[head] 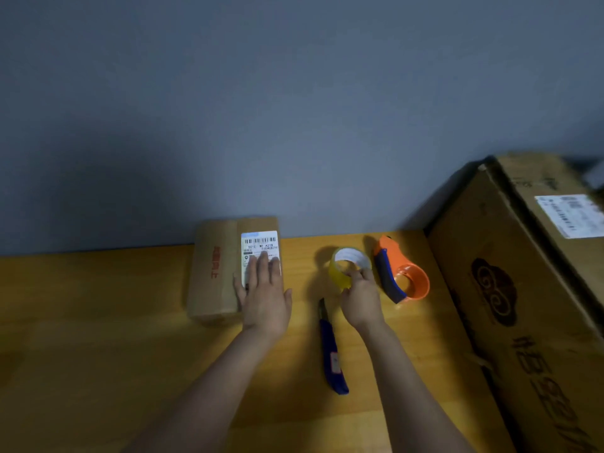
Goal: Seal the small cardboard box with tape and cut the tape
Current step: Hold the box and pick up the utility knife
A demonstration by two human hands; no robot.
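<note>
A small cardboard box (215, 273) with a white shipping label and red print lies on the wooden table against the wall. My left hand (264, 289) rests flat on its right half, fingers spread over the label. To the right, a yellowish tape roll (340, 271) stands on the table, and my right hand (359, 295) grips its near rim. A blue utility knife (331, 351) lies between my forearms, its tip pointing away from me.
An orange and blue tape dispenser (403, 273) lies just right of the roll. A large cardboard box (510, 289) fills the table's right side. The grey wall (261, 109) rises behind the wooden table (98, 322).
</note>
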